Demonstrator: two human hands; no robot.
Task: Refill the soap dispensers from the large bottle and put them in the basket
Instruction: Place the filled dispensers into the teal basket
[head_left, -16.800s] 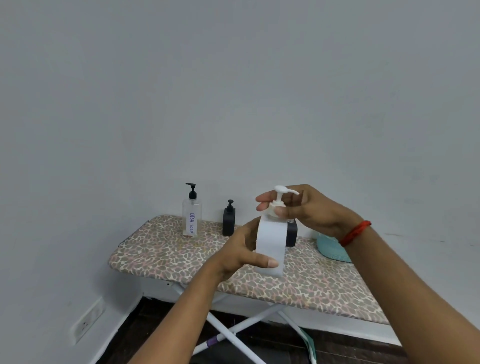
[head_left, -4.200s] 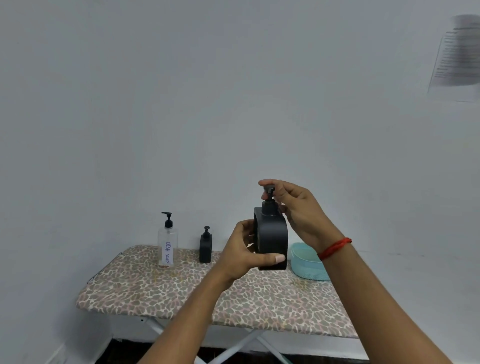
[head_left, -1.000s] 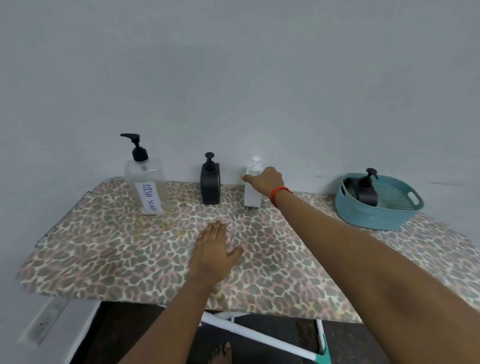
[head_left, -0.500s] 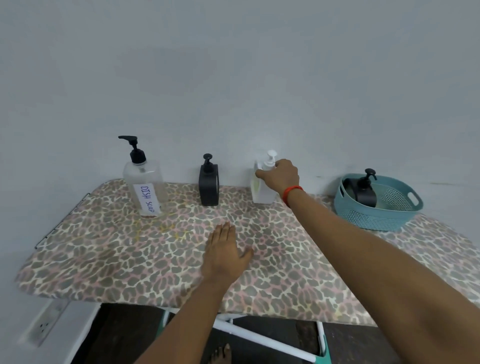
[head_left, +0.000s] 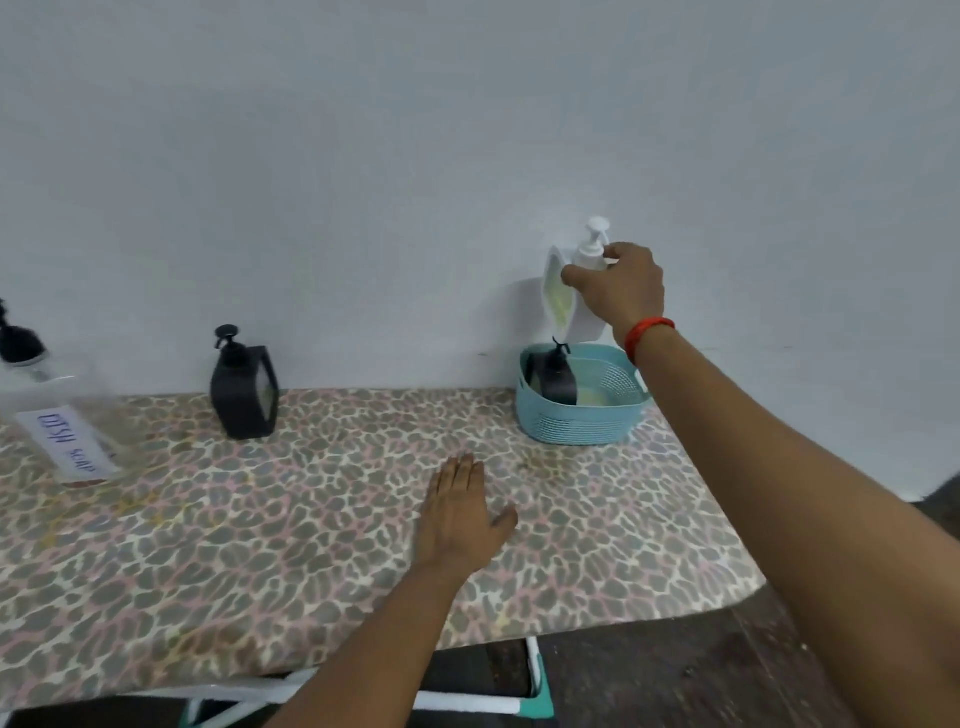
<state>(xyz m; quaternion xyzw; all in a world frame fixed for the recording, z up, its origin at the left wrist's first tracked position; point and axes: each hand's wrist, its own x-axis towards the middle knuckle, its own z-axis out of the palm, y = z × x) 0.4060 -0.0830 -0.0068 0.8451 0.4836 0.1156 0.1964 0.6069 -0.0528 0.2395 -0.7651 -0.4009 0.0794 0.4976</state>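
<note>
Right hand: raised above the far right end of the desk, fingers closed around the neck of a white soap dispenser, just under its pump head. A red band circles the wrist.

White soap dispenser: held in the air, directly over the basket and clear of it, tilted slightly. Yellowish liquid shows through its narrow side panel. Pump nozzle at the top, pale against the wall.

Left hand: flat on the desk, palm down, fingers straight and together, thumb splayed to the side. Holds nothing.

Basket: teal, perforated plastic, standing on the desk at its far right, close to the wall. Contains one black soap dispenser, upright or leaning against the left wall of the basket; exact lean cannot be told.

Second black soap dispenser: upright on the desk near the wall, well to the left of the basket, with a pale side panel facing right.

Large bottle: clear, with black pump, at the far left edge of view, partly cut off. A white label with handwritten blue lettering reads "DISH SOAP".

Desk: covered in a leopard-print cloth of grey, pink and cream. White frame legs show below its front edge.

Wall: plain pale grey.
</note>
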